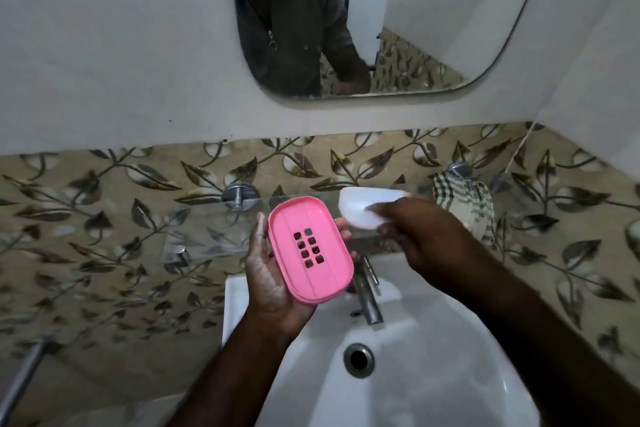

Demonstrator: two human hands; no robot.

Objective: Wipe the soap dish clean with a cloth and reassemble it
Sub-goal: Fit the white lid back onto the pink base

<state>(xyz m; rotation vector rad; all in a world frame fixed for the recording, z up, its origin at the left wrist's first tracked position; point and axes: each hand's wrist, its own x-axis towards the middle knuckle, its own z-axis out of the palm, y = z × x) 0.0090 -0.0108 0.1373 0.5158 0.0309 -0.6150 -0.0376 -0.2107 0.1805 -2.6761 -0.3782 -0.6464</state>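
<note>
My left hand (268, 282) grips the pink soap dish tray (310, 250), an oval piece with drain holes in its middle, held tilted above the sink. My right hand (426, 236) holds the white soap dish base (360, 208) by its right end, just above the glass shelf (207, 236). The two parts are apart, the white one up and to the right of the pink one. A checked cloth (465, 206) hangs on a wall hook (459, 169) to the right of my right hand.
A white sink (433, 374) with a drain (359, 359) lies below my hands. A chrome tap (367, 291) stands at its back. A mirror (346, 17) hangs above the patterned tiles. A metal rail (24, 381) shows at lower left.
</note>
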